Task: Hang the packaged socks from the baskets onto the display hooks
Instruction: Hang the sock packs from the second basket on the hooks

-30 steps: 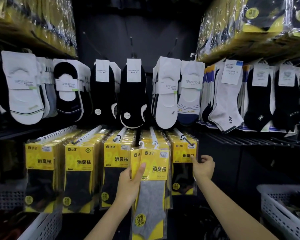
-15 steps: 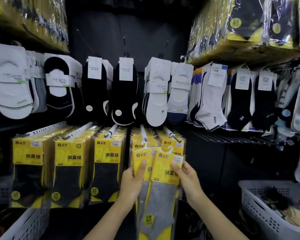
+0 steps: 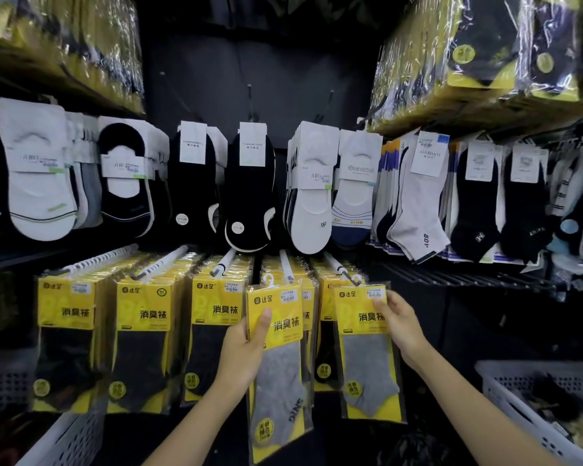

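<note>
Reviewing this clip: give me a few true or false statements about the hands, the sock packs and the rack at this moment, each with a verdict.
1. The left hand grips a yellow pack, the left pack, with a grey sock inside. True.
2. The right hand is reaching into the white basket. False: it holds the right pack up by the rightmost lower hook.
3. The upper-row socks carry white card labels. True.
4. The leftmost lower packs show grey socks. False: their socks are dark.
</note>
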`<state>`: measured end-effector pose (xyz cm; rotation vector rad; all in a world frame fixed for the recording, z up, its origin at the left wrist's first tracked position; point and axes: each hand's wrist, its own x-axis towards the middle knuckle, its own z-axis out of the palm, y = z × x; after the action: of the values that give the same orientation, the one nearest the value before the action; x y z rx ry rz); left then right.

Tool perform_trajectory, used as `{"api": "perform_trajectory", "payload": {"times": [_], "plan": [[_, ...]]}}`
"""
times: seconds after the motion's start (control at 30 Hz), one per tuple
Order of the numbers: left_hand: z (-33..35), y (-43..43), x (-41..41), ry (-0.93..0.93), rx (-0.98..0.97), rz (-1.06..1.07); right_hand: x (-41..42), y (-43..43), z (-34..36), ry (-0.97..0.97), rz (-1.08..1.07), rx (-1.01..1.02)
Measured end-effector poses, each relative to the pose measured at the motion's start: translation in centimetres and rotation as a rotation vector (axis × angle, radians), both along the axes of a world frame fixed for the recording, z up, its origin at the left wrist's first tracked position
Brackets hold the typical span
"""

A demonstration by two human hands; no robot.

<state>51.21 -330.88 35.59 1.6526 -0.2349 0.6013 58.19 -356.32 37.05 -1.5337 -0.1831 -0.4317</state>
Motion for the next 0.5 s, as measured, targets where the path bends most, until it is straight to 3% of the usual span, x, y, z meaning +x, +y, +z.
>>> {"api": "perform_trajectory", "payload": {"times": [0.1,0.23,0.5], "plan": [[0.0,0.1,0.4,0.023,-0.004,-0.002,1.5,0.5,0.0,0.040,0.023,-0.068],[0.1,-0.2,0.8,0.025,0.003,0.020,3.3,1.0,-1.0,0.085,-0.038,0.007],[-0.3,-1.4,1.1,0.058,-0.017,-0.103,4.2,1.1,-3.5,0.239,-0.479,0.044]]}}
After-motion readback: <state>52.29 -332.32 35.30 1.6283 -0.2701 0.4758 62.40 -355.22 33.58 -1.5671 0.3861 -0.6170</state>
